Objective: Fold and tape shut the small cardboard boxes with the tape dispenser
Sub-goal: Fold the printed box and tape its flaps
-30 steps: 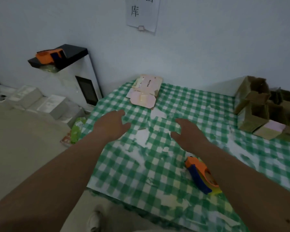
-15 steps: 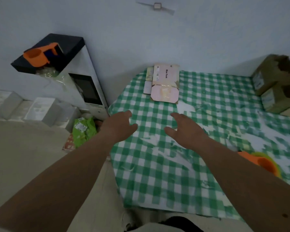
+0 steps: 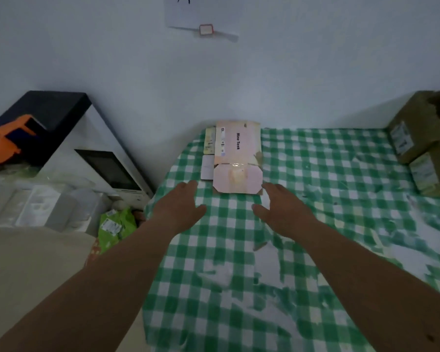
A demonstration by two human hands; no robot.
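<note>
Flattened pink boxes (image 3: 236, 158) lie stacked at the far edge of the table (image 3: 239, 288), against the wall, on a green and white checked cloth. Far left, an orange tape dispenser (image 3: 3, 146) sits on top of a black-topped white cabinet (image 3: 87, 148), off the table. Below it, white cartons (image 3: 36, 209) and a green packet (image 3: 114, 224) lie on the floor. The left hand (image 3: 179, 207) hovers over the cloth just short of the stack's near left corner, fingers loosely spread and holding nothing. The right hand (image 3: 282, 208) hovers near the stack's near right corner, fingers likewise relaxed and empty. Neither hand touches the stack. Far right, brown cardboard boxes (image 3: 422, 143) stand folded up, piled at the table's far right corner.
</note>
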